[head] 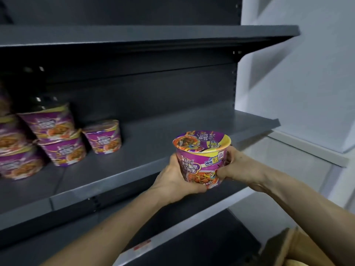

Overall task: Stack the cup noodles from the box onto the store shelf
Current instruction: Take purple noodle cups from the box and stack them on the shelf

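I hold one purple cup of noodles upright in both hands, in front of the middle shelf's edge. My left hand grips its left side and bottom. My right hand grips its right side. On the dark grey middle shelf stand several matching purple cups at the left: a single cup by itself, a two-high stack beside it, and more stacked cups cut off by the left edge. A corner of the cardboard box shows at the bottom right.
An upper shelf overhangs the middle one. A lower shelf lies below my arms. A white wall and ledge border the shelving on the right. The right half of the middle shelf is bare.
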Action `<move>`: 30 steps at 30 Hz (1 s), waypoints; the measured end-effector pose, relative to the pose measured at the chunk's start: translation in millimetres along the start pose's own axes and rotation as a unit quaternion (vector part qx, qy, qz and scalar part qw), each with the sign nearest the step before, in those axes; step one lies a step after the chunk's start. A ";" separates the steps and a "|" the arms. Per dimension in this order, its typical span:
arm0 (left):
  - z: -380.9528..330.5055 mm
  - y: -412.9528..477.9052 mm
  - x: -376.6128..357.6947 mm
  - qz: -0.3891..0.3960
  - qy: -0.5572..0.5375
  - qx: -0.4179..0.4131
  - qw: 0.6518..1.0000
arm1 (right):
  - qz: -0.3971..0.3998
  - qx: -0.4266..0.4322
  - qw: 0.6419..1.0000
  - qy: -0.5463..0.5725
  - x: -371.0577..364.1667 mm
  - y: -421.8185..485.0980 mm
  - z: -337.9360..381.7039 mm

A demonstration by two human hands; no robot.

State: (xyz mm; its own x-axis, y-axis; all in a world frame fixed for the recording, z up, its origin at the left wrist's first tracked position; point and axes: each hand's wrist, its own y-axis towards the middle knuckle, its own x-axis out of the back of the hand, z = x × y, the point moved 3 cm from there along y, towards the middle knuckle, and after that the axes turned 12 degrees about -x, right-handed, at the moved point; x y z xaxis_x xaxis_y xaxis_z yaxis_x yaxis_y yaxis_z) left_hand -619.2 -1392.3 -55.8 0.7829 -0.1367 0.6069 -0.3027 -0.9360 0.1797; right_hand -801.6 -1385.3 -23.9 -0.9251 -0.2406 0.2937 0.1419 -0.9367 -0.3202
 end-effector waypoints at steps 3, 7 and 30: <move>14.0 -7.9 36.2 -0.032 -0.003 -0.012 0.999 | -0.003 0.004 1.000 0.005 -31.0 12.8 25.7; 33.3 -18.5 83.8 -0.076 0.000 -0.031 0.997 | -0.008 0.015 1.000 -0.003 -75.2 28.9 58.9; 116.3 -12.0 251.4 -0.177 0.100 0.002 0.979 | 0.004 0.075 0.996 -0.039 -218.9 122.7 176.8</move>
State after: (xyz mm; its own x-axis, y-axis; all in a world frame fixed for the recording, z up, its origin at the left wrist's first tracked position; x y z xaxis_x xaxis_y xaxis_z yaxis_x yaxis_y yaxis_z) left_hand -355.6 -1453.2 4.5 0.7163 0.2624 0.6466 -0.0289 -0.9147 0.4032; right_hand -519.5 -1492.6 31.7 -0.8943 -0.2609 0.3636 0.2050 -0.9610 -0.1854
